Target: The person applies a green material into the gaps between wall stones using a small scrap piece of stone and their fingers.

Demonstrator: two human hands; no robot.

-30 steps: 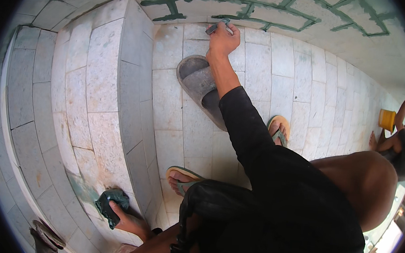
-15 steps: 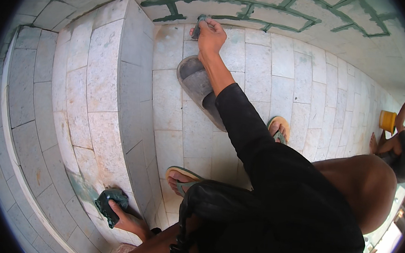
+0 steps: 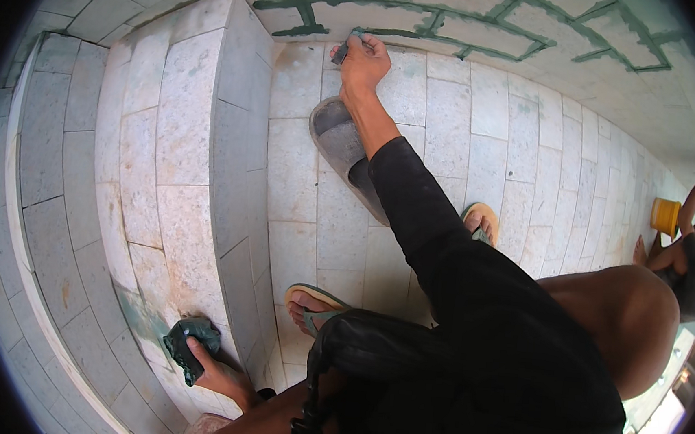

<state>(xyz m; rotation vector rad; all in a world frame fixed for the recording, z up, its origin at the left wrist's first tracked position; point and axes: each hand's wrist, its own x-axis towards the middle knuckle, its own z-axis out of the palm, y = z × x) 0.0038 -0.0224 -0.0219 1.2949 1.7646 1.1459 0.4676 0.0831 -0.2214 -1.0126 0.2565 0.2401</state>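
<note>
On the far left, beyond the left hand [image 3: 222, 380], I see a pale tiled ledge [image 3: 182, 139] whose top runs on a long way past the fingertips. That hand has a dark green wad [image 3: 190, 347] in its grip, thumb pressed across the upper side, the other fingers mostly hidden underneath — so I can't tell how widely they spread. The ledge's corner edge passes just right of the wad, close to the wrist. Further right of that grip is a foot [image 3: 305, 305] in a flip-flop, near the ledge's side.

Up ahead, at the bottom of the wall [image 3: 468, 27], a small dark tool [image 3: 342, 52] is pinched in the right hand [image 3: 365, 63], the fingers nearly closed on it. Its tip meets a green line low on the wall, though I can't say whether it touches. The ledge's side stands a little way left of this grip, with a strip of floor [image 3: 296, 164] between. A grey slipper [image 3: 336, 138] lies just behind the hand, partly under the forearm.

Right of the grip the floor stretches wide along the wall — the other foot [image 3: 483, 221] is planted well behind the hand. Far off to the right are a yellow bucket [image 3: 664, 216] and a co-worker [image 3: 693, 269], arms raised toward the wall.
</note>
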